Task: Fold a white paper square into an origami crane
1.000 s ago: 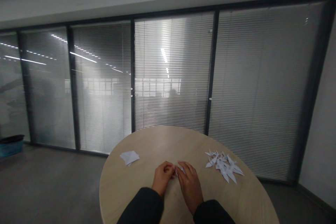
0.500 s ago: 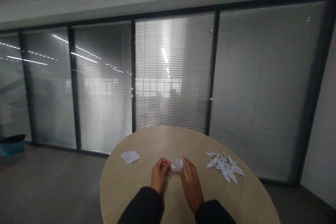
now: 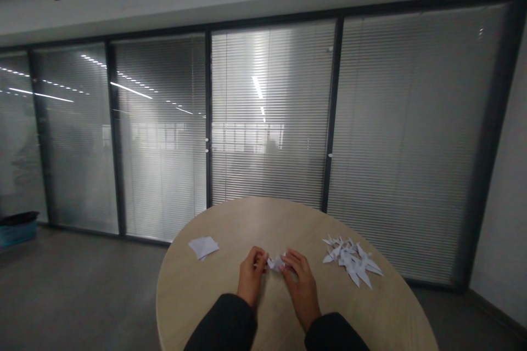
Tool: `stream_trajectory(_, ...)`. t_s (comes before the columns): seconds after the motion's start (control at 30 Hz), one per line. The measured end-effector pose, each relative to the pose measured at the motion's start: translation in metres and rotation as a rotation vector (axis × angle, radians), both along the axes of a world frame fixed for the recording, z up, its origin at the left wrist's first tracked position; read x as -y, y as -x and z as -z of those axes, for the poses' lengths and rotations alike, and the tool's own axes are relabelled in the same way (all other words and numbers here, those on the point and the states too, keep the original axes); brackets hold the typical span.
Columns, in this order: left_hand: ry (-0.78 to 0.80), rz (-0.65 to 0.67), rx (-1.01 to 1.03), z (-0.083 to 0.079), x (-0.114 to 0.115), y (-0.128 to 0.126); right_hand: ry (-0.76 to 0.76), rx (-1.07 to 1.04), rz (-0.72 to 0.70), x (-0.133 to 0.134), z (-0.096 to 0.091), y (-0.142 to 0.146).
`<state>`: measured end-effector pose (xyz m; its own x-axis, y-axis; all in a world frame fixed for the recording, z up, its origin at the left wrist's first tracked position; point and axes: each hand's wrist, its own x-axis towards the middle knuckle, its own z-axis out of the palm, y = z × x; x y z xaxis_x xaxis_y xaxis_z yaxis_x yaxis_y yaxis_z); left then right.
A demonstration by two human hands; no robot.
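A small folded white paper piece [image 3: 275, 262] sits between my two hands near the middle of the round wooden table [image 3: 230, 225]. My left hand [image 3: 251, 277] pinches its left end with closed fingers. My right hand [image 3: 302, 282] has its fingertips curled onto the paper's right end. Both forearms wear dark sleeves.
A pile of several folded white paper shapes [image 3: 352, 260] lies to the right of my hands. A small stack of flat white sheets [image 3: 203, 247] lies to the left. Glass partitions with blinds stand behind the table. A blue bin [image 3: 16, 227] sits on the floor far left.
My right hand was lying over the paper, then opened beside it as the paper lifted, and now its fingers have closed onto the paper's right end. My left hand kept its pinch.
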<state>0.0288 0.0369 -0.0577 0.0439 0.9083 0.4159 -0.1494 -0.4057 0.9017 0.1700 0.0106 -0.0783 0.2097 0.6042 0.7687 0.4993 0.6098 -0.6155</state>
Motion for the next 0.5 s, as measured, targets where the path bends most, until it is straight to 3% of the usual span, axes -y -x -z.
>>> stream_trajectory(0.23, -0.078, -0.034, -0.117, -0.003, 0.005, 0.0, 0.312, -0.433, -0.251, -0.002, -0.002, 0.002)
stream_trajectory(0.5, -0.152, -0.019, -0.202, -0.007, 0.008, 0.001, 0.435, -0.49, -0.31, 0.008, -0.018, 0.004)
